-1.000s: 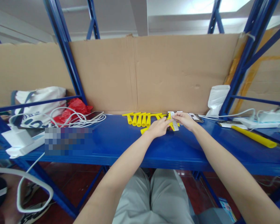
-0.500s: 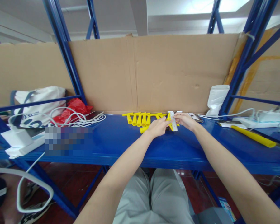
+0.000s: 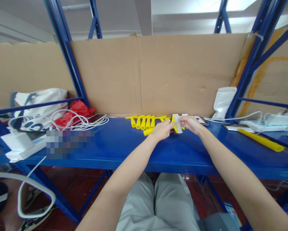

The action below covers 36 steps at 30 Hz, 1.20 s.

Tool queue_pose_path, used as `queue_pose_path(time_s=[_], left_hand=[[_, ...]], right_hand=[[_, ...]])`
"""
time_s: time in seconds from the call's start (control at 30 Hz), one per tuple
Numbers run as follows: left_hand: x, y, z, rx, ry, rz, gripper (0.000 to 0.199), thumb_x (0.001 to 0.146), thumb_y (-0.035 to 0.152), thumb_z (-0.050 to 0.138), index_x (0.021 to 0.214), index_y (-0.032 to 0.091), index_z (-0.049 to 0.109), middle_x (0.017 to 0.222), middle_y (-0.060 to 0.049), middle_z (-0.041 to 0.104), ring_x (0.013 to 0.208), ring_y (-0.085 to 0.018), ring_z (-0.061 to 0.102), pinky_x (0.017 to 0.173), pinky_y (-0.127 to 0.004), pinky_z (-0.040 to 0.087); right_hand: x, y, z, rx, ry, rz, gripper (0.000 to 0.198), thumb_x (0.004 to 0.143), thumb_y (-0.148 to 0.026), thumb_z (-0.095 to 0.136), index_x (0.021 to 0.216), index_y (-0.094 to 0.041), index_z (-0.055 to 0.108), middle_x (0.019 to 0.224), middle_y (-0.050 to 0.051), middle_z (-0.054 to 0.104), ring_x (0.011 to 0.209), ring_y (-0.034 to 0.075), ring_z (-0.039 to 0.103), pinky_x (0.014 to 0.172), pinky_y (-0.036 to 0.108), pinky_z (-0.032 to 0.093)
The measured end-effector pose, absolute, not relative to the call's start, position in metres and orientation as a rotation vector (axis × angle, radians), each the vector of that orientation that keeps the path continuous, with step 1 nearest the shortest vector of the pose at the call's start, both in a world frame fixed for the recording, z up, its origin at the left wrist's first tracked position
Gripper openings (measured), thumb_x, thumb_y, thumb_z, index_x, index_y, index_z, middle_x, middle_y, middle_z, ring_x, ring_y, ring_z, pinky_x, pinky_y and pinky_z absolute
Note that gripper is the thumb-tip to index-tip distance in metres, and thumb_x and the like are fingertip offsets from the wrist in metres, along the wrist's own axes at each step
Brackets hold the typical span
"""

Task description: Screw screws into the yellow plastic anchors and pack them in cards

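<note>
My left hand (image 3: 161,129) is closed around a yellow scraper, a T-shaped tool; its round handle end (image 3: 148,132) sticks out to the left and its crosswise head (image 3: 174,118) shows past my fingers. Against that head stands a thin silvery metal strip (image 3: 178,125), tilted slightly. My right hand (image 3: 191,124) pinches the strip's right side, fingers bent. Several more yellow scrapers (image 3: 143,123) lie in a row just behind my left hand, hollow handles toward me. Something small, dark and red (image 3: 172,131) sits under the held head, mostly hidden.
On the blue shelf (image 3: 124,144), white cables (image 3: 86,123), a red bag (image 3: 78,109) and a power strip (image 3: 30,150) lie left. A yellow tube (image 3: 260,140) and another power strip (image 3: 266,126) lie right, with a white bag (image 3: 224,102) behind. Cardboard (image 3: 170,73) closes the back.
The metal strip has tilted a little and its lower end sits slightly higher against the scraper head. Both hands stay nearly in place.
</note>
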State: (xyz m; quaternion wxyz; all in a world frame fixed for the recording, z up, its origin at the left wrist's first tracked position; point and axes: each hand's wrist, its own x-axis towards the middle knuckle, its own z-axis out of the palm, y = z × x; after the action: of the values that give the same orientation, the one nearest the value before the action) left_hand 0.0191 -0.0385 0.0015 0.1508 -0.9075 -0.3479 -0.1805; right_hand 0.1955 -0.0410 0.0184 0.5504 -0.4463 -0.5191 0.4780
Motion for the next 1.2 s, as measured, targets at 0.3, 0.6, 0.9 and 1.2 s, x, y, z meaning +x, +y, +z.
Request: queue_pose_path(time_s=[0.3,0.6,0.9,1.2], left_hand=[[0.02,-0.037,0.001,-2.607,-1.016,-0.538,0.052,0.089,0.013,0.036,0.139,0.026,0.041,0.112,-0.01,0.056,0.102,-0.021,0.057,0.081,-0.032,0.048],[0.015,-0.029,0.001,-2.595,-0.966,-0.605,0.044,0.091,0.02,0.04,0.134,0.023,0.049,0.107,-0.008,0.058,0.099,-0.02,0.057,0.084,-0.032,0.047],[0.008,-0.023,0.001,-2.553,-1.113,-0.695,0.044,0.093,0.02,0.04,0.134,0.028,0.049,0.111,-0.007,0.058,0.1,-0.019,0.058,0.086,-0.03,0.046],[0.007,-0.025,0.003,-2.574,-1.176,-0.732,0.041,0.091,0.02,0.045,0.13,0.028,0.054,0.122,-0.007,0.058,0.108,-0.019,0.058,0.093,-0.031,0.045]], right_hand=[[0.2,-0.035,0.014,-1.059,-1.293,1.099,0.01,0.068,-0.007,0.063,0.066,-0.017,0.063,0.06,0.0,0.062,0.053,0.008,0.055,0.055,0.02,0.044],[0.204,-0.036,0.015,-1.043,-1.386,1.039,0.012,0.061,-0.018,0.076,0.065,-0.017,0.064,0.056,-0.002,0.062,0.052,0.007,0.055,0.057,0.021,0.046],[0.205,-0.035,0.014,-1.043,-1.47,0.955,0.02,0.059,-0.03,0.078,0.064,-0.017,0.063,0.061,-0.001,0.063,0.057,0.008,0.055,0.058,0.021,0.045],[0.205,-0.035,0.015,-1.032,-1.372,0.973,0.016,0.064,-0.021,0.075,0.065,-0.017,0.06,0.056,-0.001,0.059,0.051,0.008,0.053,0.056,0.022,0.046]])
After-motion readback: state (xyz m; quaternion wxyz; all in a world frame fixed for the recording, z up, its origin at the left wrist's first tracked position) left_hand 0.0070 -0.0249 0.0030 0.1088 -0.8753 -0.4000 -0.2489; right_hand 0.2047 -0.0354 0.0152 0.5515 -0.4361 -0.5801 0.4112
